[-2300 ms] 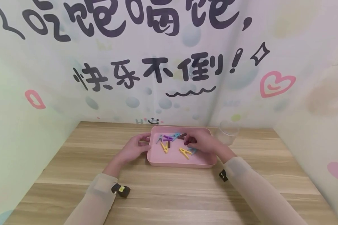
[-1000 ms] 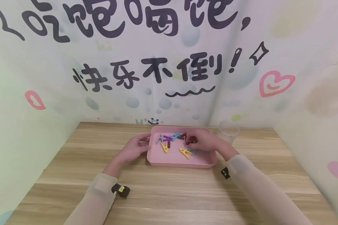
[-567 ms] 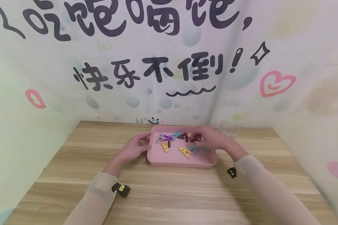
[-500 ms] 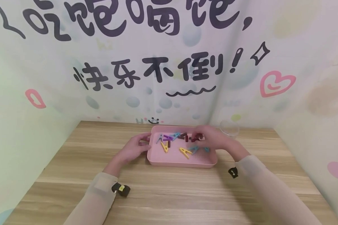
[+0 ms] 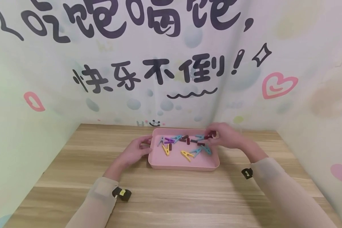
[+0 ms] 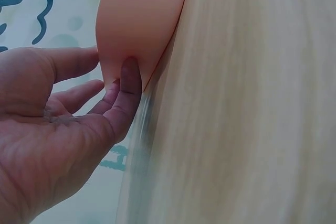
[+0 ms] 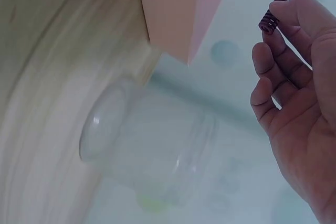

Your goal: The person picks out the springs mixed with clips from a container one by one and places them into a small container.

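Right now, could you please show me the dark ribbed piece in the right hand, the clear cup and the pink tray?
Dark ribbed piece [image 7: 268,22]: right wrist view, on its exposed ribs.
Clear cup [image 7: 160,135]: right wrist view, on its side wall.
Pink tray [image 5: 183,168]: head view, on its near outer wall.

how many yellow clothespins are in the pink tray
2: one yellow clothespin lies left of centre in the pink tray, the other yellow clothespin near the middle beside a blue clothespin. The right hand covers the far right corner, so more may be hidden.
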A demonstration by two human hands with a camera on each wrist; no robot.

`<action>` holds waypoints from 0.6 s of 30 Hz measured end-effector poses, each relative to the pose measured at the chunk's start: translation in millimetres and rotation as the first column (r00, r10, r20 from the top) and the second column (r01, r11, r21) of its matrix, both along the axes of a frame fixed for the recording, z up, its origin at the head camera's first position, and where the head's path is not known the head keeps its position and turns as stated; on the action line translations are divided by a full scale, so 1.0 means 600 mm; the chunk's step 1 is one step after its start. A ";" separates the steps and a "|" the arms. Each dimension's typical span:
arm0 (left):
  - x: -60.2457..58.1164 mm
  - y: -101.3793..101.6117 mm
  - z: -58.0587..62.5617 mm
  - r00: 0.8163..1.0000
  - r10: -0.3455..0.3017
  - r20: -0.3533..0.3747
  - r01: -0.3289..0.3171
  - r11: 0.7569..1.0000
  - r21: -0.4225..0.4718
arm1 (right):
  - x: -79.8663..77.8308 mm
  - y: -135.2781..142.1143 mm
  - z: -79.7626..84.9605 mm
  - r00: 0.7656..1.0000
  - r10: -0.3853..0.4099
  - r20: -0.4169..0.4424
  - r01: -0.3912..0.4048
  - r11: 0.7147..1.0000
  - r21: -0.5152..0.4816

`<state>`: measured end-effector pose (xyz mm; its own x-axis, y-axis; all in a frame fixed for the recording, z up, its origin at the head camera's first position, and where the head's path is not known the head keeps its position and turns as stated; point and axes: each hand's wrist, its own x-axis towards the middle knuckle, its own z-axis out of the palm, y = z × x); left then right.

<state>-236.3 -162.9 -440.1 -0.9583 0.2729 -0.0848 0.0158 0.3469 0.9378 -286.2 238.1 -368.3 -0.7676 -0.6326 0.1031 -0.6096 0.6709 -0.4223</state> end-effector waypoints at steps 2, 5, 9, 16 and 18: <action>0.001 0.000 0.000 1.000 0.000 0.000 0.000 1.000 0.012 | 0.000 0.010 0.005 1.000 -0.011 -0.008 0.010 1.000 -0.012; 0.001 0.001 -0.001 1.000 -0.004 0.001 0.004 1.000 0.030 | 0.000 0.028 0.012 0.999 -0.032 -0.026 0.032 0.999 -0.021; 0.001 0.001 -0.003 1.000 -0.004 0.008 0.004 0.999 0.034 | -0.005 0.050 0.019 0.998 -0.053 -0.038 0.052 0.999 -0.015; 0.002 0.000 -0.003 1.000 0.003 0.002 -0.003 1.000 0.015 | -0.015 0.083 0.025 0.995 -0.096 -0.032 0.095 0.995 -0.007; 0.001 0.000 -0.004 1.000 0.005 0.002 -0.005 1.000 0.010 | -0.017 0.093 0.026 0.993 -0.110 -0.034 0.110 0.994 -0.002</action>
<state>-235.7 -162.8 -442.2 -0.9594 0.2694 -0.0841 0.0122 0.3374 0.9413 -296.6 293.6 -352.8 -0.8288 -0.5442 0.1303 -0.5458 0.7346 -0.4031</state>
